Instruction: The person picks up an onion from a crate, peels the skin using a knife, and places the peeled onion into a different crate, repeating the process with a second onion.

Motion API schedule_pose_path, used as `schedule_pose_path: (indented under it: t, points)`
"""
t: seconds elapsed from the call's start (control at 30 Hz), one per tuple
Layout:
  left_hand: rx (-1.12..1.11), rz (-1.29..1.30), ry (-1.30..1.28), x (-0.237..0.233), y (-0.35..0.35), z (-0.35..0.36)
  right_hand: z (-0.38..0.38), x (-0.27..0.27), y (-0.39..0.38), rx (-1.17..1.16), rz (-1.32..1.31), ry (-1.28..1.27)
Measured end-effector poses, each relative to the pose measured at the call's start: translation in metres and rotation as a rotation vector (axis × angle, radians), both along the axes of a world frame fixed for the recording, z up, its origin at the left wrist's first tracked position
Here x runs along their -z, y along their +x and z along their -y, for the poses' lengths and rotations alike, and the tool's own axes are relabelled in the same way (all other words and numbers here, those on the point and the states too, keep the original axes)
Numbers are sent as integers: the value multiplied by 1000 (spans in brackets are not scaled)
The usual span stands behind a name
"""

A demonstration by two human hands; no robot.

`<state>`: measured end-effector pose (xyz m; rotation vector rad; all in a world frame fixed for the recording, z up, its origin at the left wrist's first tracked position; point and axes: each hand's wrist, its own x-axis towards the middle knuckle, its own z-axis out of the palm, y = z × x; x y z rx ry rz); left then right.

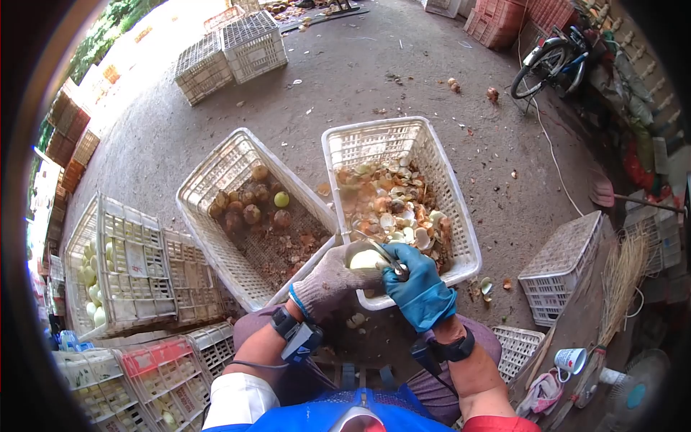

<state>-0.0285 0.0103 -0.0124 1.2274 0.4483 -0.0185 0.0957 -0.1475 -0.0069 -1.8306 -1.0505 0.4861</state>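
Note:
My left hand [327, 279], in a grey knit glove, is closed around a pale, peeled-looking onion [366, 260]. In my right hand [419, 284], which wears a blue rubber glove, is a knife [379, 250], its blade lying against the onion. Both hands are above the near edge of a white crate [455, 180] filled with onion skins and cut pieces [403, 209]. To its left stands a second white crate [209, 162], tilted in view, holding several brown onions [250, 214] and one greenish one [281, 199]. My fingers partly hide the onion and the knife handle.
Crates of pale onions [137, 266] stand at my left, and more crates [129, 378] lie near my left side. An upturned crate [561, 259], a broom [620, 288] and a cup [570, 360] are on the right. A bicycle [551, 65] stands farther back.

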Motion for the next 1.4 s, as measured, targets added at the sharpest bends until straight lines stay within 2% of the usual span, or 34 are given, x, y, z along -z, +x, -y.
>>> schedule_pose_path:
  t: [0.13, 0.33, 0.43, 0.5, 0.57, 0.6, 0.63, 0.67, 0.73, 0.8, 0.83, 0.87, 1.0, 1.03, 1.1, 1.2, 1.27, 1.33, 1.4]
  points:
    - [31, 6, -5, 11, -3, -1, -1, -9, 4, 45, -190, -137]
    - [-19, 147, -21, 16, -1, -3, -4, -9, -1, 76, -128, -43]
    - [5, 132, 46, 16, 2, -8, -4, -8, -4, 140, -46, 39]
    - [-35, 148, -200, 10, -1, -9, -1, 6, 1, 220, 95, 14]
    - [-52, 216, -487, 11, -2, -11, 3, -7, 11, 321, 50, -45]
    - [-60, 246, -533, 10, -3, -12, 4, -12, 18, 365, 26, -71]
    - [-70, 276, -578, 6, -3, -12, 9, 5, 30, 376, 169, -115]
    - [-82, 310, -619, 4, -2, -12, 9, -4, 33, 385, 256, -190]
    - [-143, 390, -754, 16, -2, -13, 16, 9, 43, 373, 457, -101]
    - [-212, 360, -716, 15, -6, -17, 12, 17, 43, 430, 37, -2]
    - [-247, 473, -781, 29, -5, -18, 12, 25, 47, 470, -219, 60]
    - [-316, 467, -787, 15, -8, -22, 11, 24, 48, 448, -220, 31]
    - [-752, 488, -946, 28, -18, -63, 2, 28, 42, 391, -166, -73]
    - [-907, 469, -955, 6, -29, -73, -1, 28, 42, 368, -161, -84]
    - [-984, 699, -900, 11, -69, -108, -3, 38, 42, 348, -216, -92]
    - [-1394, 848, -720, -25, -143, -158, -11, 51, 41, 314, -271, 0]
    - [-1577, 897, -263, -92, -189, -162, -14, 51, 37, 294, -225, -30]
    - [-1565, 808, -79, -119, -234, -177, -16, 64, 37, 274, -224, -22]
    - [-1540, 824, -163, -107, -264, -199, -15, 63, 31, 222, -220, -10]
